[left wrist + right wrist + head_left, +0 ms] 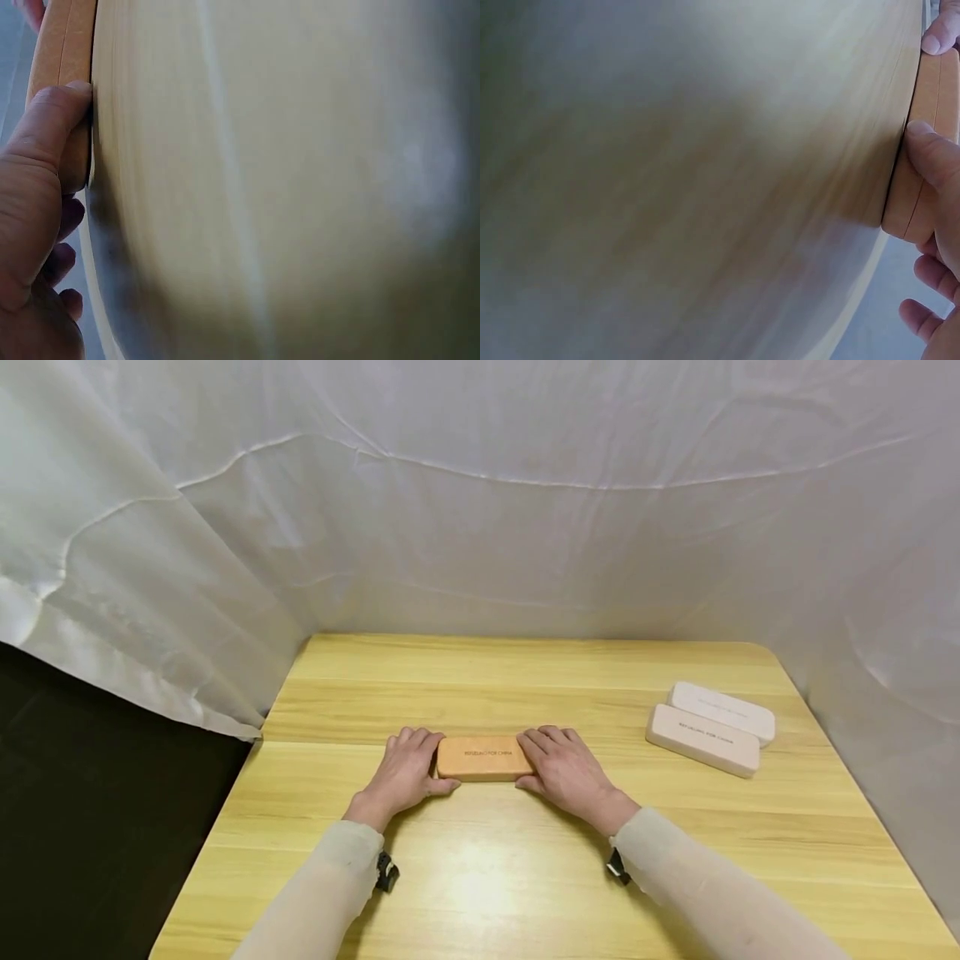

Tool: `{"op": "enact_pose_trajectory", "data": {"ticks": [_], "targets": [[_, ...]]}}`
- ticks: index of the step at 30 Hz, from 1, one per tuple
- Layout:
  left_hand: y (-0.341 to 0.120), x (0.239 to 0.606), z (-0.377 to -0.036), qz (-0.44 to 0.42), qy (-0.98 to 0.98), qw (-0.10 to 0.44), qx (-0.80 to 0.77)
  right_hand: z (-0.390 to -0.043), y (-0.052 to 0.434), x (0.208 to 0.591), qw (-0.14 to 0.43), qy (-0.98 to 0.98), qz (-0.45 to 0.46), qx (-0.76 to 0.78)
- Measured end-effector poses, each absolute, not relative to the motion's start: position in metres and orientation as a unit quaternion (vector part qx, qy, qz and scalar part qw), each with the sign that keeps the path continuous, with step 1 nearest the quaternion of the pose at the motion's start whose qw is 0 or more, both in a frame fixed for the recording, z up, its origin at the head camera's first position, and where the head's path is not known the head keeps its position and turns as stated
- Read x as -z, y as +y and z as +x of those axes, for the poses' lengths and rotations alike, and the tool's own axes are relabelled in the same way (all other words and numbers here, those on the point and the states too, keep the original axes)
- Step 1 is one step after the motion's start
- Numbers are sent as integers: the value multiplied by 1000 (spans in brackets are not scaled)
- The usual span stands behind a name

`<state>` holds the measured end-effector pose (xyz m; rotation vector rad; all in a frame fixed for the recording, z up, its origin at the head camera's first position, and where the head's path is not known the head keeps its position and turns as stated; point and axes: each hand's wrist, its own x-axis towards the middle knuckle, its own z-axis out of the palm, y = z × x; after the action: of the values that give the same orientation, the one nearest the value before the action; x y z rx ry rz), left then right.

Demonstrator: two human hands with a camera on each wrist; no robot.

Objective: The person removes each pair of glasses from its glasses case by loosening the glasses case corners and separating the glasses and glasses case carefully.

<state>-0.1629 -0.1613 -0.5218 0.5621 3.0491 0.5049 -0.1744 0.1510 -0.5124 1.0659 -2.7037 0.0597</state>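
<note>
With the left hand [403,774] at 9 o'clock and the right hand [567,767] at 3 o'clock each grasping an end of the orange case [483,757] on the table [480,877], an uneven grip could well let it slip or twist.

- The printed lettering on the orange case [484,757], at center frame in the head view, is too small to read.
- The left hand [405,772] and right hand [567,768] cover the case's 2 ends.
- In both wrist views the table [300,187] is blurred.
- The frame edges cut off each hand there.
</note>
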Motion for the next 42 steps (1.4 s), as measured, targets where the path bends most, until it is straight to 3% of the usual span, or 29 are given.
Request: {"op": "enact_pose_trajectory", "data": {"ticks": [15,25,42], "targets": [[-162,522,-164,176,966,4,-189,-175,153,511,121,-921,371,-20],[-162,521,-163,173,967,11,-189,-180,154,516,161,-906,391,-27],[-162,520,-165,168,965,20,-201,-181,155,511,136,-907,391,-73]]}}
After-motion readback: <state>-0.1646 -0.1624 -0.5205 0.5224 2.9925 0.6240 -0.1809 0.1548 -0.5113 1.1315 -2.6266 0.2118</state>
